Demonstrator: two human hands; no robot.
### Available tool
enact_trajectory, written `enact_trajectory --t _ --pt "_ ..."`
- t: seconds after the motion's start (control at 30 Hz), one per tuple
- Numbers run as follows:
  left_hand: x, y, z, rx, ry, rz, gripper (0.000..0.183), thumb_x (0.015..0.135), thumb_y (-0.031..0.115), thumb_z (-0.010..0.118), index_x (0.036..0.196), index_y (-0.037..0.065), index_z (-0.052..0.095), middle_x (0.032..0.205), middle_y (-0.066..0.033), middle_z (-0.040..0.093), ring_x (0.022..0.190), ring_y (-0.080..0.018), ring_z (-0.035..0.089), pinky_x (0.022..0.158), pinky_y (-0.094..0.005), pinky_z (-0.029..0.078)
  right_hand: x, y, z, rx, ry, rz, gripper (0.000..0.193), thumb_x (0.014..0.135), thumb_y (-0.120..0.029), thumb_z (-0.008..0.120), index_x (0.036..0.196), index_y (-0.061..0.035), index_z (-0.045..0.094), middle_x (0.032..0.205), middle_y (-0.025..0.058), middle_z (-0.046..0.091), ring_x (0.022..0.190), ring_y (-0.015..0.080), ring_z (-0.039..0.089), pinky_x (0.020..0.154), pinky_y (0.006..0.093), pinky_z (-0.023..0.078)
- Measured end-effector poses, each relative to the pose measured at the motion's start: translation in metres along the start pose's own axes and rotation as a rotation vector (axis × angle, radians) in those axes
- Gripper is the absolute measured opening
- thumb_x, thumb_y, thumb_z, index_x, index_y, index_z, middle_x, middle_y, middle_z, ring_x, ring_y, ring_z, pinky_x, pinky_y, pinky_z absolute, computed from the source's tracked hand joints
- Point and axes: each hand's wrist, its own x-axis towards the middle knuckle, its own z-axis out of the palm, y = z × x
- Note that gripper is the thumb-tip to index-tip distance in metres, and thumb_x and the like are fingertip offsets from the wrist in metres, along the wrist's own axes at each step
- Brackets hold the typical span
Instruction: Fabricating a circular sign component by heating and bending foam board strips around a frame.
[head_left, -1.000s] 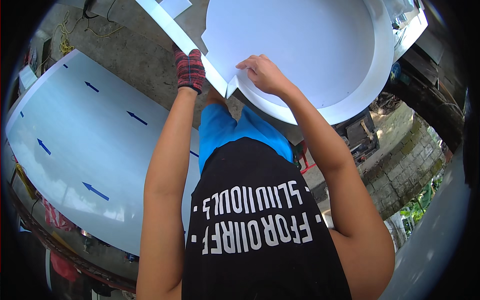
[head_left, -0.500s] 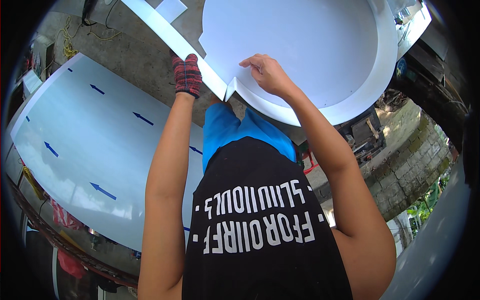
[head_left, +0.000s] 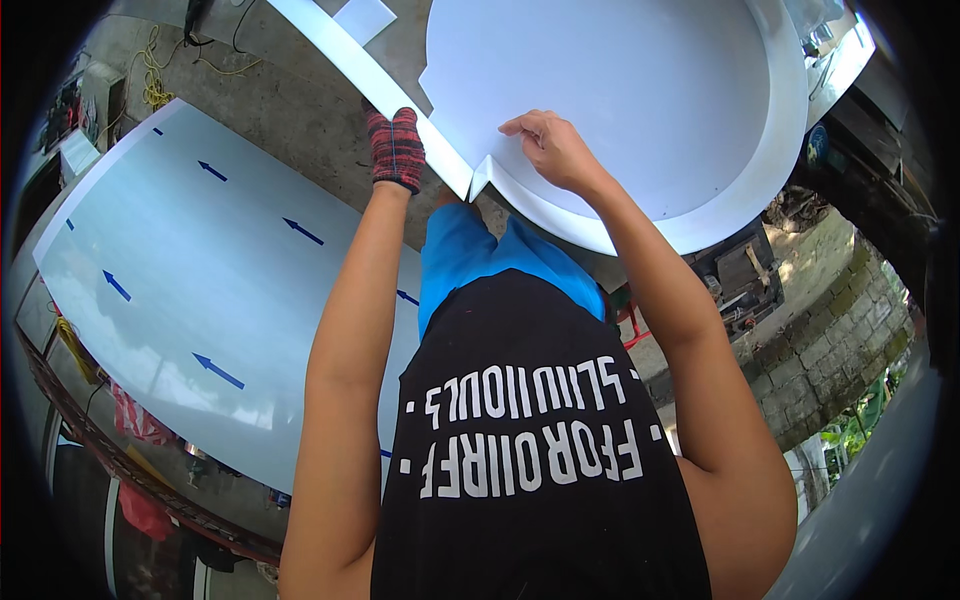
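A large white round panel [head_left: 610, 110] with a raised rim [head_left: 690, 228] lies in front of me. Along its left side runs a long white flat strip [head_left: 335, 45], which meets the rim at a pointed fold near my knees. My left hand [head_left: 396, 150], in a red and black knit glove, is closed around the edge of this strip, its thumb on top. Bare and partly curled, my right hand [head_left: 550, 148] is over the panel's near left part, index finger and thumb toward the surface. Whether anything small is between those fingers is hidden.
To my left stands a broad glossy pale-blue panel [head_left: 200, 270] marked with dark blue arrows. A small white piece [head_left: 365, 20] lies beyond the strip. Yellow cord [head_left: 155, 80] rests on the concrete floor. At the right are a tool box [head_left: 740, 275] and a block wall [head_left: 820, 350].
The whole view has shifted slightly, so everything appears a little farther right. Both hands keep nearly the same places on the strip and over the round panel.
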Motion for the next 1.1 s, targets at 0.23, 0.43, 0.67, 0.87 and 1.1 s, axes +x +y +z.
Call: enact_trajectory --t 0.23,0.43,0.67,0.87,1.1 --pt "-0.003 0.000 0.001 0.030 -0.006 0.035 0.077 0.089 0.019 0.057 0.155 -0.003 0.024 0.141 -0.0249 0.048 0.121 -0.0355 0.054 0.105 -0.0418 0.043 0.003 0.001 0.001 0.031 0.005 0.028 0.034 0.093 0.000 0.048 0.115 -0.0058 0.074 0.110 0.0122 0.071 0.102 0.0267 0.062 0.092 0.0363 0.050" --pt "0.001 -0.005 0.002 0.060 0.035 0.065 0.071 0.090 0.013 0.059 0.153 -0.003 0.030 0.141 -0.0234 0.048 0.124 -0.0351 0.052 0.108 -0.0417 0.042 0.005 -0.001 0.002 0.035 0.000 0.072 0.035 0.092 0.000 0.049 0.115 -0.0059 0.074 0.110 0.0115 0.072 0.102 0.0258 0.063 0.093 0.0353 0.050" --pt "0.006 -0.017 0.005 0.020 0.048 0.082 0.069 0.089 0.008 0.059 0.151 -0.003 0.031 0.138 -0.0217 0.051 0.121 -0.0332 0.054 0.106 -0.0401 0.043 0.006 -0.003 0.003 0.034 -0.002 0.083 0.038 0.090 0.002 0.046 0.115 -0.0043 0.074 0.110 0.0132 0.073 0.104 0.0297 0.062 0.095 0.0385 0.050" --pt "0.008 -0.025 0.004 0.035 0.044 0.152 0.070 0.090 0.011 0.058 0.153 -0.003 0.030 0.138 -0.0217 0.051 0.121 -0.0326 0.055 0.105 -0.0399 0.044 0.006 -0.006 0.004 0.026 0.009 0.084 0.037 0.090 0.002 0.046 0.113 -0.0039 0.074 0.109 0.0134 0.073 0.105 0.0302 0.062 0.095 0.0386 0.050" --pt "-0.001 -0.005 0.005 0.052 0.013 0.017 0.073 0.091 0.010 0.055 0.156 0.000 0.023 0.148 -0.0275 0.043 0.133 -0.0407 0.049 0.114 -0.0433 0.038 0.006 0.002 0.006 -0.008 0.012 0.076 0.034 0.093 0.000 0.048 0.114 -0.0056 0.074 0.111 0.0112 0.072 0.106 0.0257 0.063 0.096 0.0357 0.049"
